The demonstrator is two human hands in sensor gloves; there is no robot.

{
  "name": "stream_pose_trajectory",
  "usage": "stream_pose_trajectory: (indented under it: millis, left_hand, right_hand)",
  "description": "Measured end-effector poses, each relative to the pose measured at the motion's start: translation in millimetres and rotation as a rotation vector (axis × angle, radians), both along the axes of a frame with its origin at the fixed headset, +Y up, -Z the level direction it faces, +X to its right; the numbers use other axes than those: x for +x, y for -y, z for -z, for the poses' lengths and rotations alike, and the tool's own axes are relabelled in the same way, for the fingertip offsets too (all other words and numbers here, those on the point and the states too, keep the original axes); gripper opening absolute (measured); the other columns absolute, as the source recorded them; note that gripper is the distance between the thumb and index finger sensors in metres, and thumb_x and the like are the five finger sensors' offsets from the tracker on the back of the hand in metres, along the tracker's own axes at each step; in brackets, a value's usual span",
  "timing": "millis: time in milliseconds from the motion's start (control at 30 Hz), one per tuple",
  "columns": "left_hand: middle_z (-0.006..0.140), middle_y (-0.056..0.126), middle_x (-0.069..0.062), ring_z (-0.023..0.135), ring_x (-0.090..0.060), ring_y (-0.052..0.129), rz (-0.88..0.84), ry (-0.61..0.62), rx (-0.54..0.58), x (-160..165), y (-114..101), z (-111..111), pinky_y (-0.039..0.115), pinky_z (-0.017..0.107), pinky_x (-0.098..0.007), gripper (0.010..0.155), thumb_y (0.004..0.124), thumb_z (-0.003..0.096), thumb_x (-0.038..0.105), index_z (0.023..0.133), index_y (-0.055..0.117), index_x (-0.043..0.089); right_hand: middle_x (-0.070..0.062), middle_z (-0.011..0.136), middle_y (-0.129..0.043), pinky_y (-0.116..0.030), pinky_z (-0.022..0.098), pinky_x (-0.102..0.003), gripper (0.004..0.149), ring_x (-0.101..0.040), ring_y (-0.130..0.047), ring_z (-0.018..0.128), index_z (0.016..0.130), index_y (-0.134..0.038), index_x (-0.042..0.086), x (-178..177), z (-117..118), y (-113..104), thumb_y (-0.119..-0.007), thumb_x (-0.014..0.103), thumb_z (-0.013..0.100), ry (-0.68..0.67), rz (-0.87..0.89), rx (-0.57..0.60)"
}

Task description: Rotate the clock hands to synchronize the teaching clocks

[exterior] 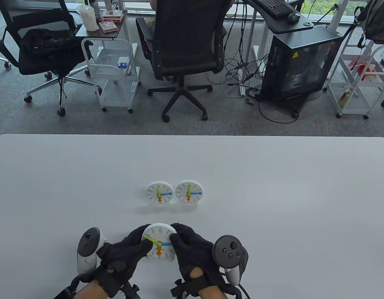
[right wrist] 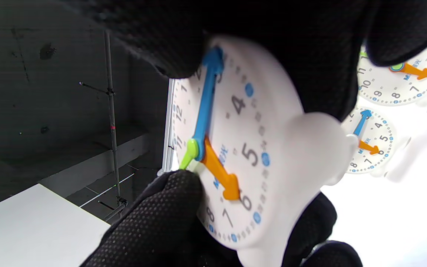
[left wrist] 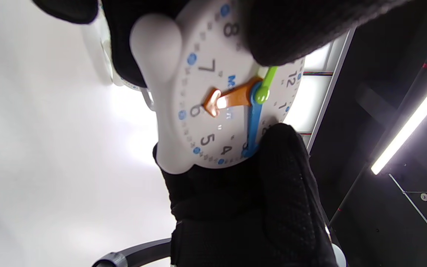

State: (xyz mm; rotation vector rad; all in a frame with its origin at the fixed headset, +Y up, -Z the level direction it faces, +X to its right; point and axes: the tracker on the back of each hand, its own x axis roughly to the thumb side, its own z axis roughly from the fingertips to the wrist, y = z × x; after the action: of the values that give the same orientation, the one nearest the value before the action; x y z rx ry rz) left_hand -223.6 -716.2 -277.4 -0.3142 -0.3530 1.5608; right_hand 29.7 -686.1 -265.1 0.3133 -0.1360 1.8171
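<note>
A white teaching clock point(exterior: 159, 242) stands at the table's near edge between my hands; it also shows in the left wrist view point(left wrist: 217, 100) and the right wrist view point(right wrist: 250, 155). Its orange hand points to 6, its blue hand to 3, its green hand point(exterior: 150, 240) near 10. My left hand point(exterior: 129, 249) holds the clock's left side and a fingertip point(left wrist: 272, 33) presses on the green hand. My right hand point(exterior: 188, 246) grips the clock's right side. Two more clocks point(exterior: 159, 193) point(exterior: 189, 192) stand side by side mid-table, green at 12, blue at 3, orange at 6.
The white table point(exterior: 272, 187) stretches wide around the clocks. Beyond its far edge are office chairs point(exterior: 182, 46), wire carts point(exterior: 114, 78) and a computer case point(exterior: 297, 65) on the floor.
</note>
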Motion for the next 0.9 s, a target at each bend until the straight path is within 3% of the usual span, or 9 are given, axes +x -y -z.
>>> stream_pose_trajectory:
  millis: [900]
  left_hand:
    - [0.088,0.094,-0.009,0.072,-0.042,0.094,0.034,-0.052,-0.001,-4.7,0.6,1.0,0.061,0.060,-0.069,0.054,0.082,0.0530,0.047,0.097,0.069,0.018]
  right_hand:
    - [-0.016,0.070,-0.094,-0.072,0.047,-0.065,0.053,-0.036,-0.102,0.050,0.088,-0.081,-0.002,-6.6,0.1,1.0,-0.075,0.036,0.052,-0.039,-0.065,0.007]
